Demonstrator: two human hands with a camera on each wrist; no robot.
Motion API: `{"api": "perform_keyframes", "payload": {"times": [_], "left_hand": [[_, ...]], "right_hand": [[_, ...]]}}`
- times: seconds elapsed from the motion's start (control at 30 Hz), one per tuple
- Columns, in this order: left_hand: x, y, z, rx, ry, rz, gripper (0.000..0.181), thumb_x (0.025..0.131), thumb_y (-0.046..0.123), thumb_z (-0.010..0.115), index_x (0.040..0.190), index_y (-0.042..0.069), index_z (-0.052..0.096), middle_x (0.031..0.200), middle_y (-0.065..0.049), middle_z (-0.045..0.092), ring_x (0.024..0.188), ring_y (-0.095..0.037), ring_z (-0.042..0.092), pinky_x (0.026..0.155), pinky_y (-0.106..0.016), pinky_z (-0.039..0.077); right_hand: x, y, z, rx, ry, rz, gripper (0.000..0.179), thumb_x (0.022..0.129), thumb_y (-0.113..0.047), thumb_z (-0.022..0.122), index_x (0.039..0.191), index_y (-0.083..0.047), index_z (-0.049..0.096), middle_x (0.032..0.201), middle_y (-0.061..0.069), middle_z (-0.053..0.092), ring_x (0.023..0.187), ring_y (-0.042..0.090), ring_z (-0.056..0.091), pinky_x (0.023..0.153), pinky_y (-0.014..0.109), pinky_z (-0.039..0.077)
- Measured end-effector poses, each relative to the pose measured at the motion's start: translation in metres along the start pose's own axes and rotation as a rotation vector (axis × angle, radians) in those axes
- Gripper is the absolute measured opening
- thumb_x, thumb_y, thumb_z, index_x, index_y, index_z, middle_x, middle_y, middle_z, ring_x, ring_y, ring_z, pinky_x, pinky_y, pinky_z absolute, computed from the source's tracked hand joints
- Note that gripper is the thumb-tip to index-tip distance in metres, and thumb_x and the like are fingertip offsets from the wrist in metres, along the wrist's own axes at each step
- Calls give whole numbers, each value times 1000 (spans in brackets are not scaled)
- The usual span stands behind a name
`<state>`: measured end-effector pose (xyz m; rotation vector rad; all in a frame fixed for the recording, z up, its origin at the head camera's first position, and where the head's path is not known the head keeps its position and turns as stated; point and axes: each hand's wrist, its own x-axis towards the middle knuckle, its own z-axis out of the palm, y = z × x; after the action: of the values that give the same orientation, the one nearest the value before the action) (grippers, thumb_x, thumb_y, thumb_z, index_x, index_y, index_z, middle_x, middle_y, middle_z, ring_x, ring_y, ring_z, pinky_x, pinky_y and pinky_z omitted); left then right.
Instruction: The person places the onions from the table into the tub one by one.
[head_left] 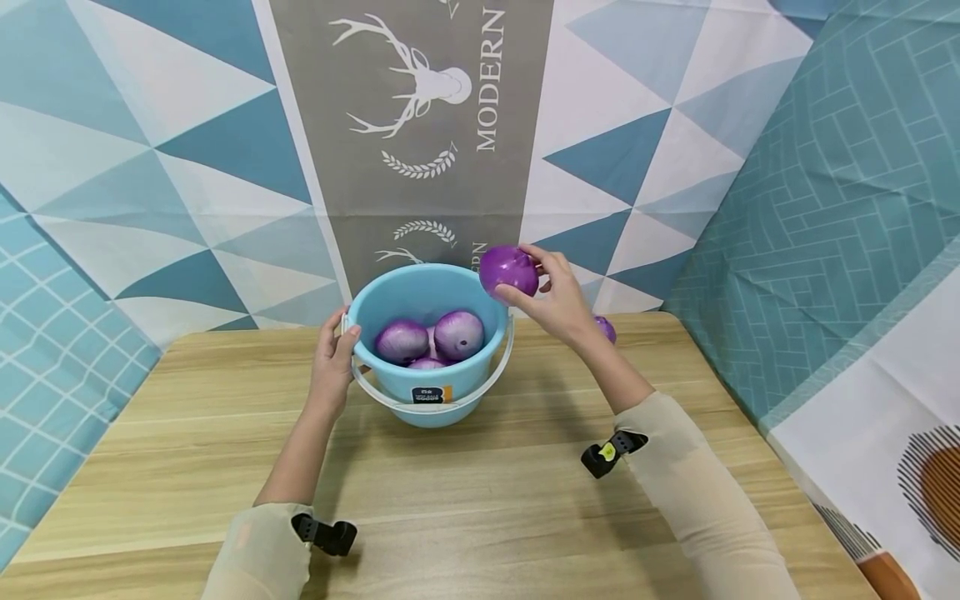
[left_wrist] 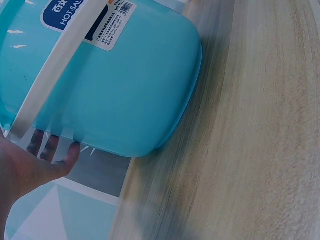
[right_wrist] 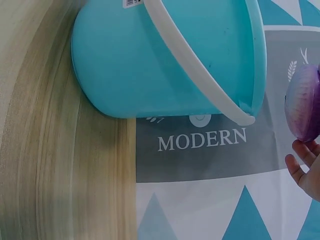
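Note:
A light blue bucket [head_left: 431, 417] with a white handle [left_wrist: 50, 75] stands on the table. Several purple onions [head_left: 402, 342] lie inside it. My left hand [head_left: 332, 354] holds the bucket's left side, thumb up at the rim and fingers against the outer wall. In the left wrist view those fingers [left_wrist: 51, 149] show beside the blue wall. Over the right rim, my right hand [head_left: 555, 296] grips another purple onion [head_left: 508, 270] between thumb and fingers. Its lower end [right_wrist: 303, 107] rests by the fingertips in the right wrist view.
One more purple onion [head_left: 604, 328] sits at the back right of the wooden table [head_left: 450, 508], partly hidden by my right forearm. A patterned cloth [head_left: 420, 192] hangs close behind the bucket, and more patterned cloth [head_left: 840, 208] borders the right side.

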<state>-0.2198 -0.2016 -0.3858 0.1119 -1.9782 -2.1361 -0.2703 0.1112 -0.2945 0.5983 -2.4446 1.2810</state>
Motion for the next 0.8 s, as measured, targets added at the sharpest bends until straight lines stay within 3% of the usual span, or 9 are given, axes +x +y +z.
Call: {"api": "perform_keyframes", "payload": {"times": [0.4,0.8], "left_hand": [[-1,2,1,10,1,4,50,97,32,45,144,24,31,117,3,46,104,-15,52,73,-20,55],[-2,1,0,24,9,10,50,96,33,45,144,25,32,116,-1,46,102,-15,52,72,-21,55]], "right_hand": [[2,-6,8,14,-9,-12,74,75,-43,74,138,-16,45,121,10,48,104,21,46,80,43,49],[6,-15,20,21,-18,-30,71,76,-40,74,137,-15,46,128,9,47,109,19,45,80,37,48]]}}
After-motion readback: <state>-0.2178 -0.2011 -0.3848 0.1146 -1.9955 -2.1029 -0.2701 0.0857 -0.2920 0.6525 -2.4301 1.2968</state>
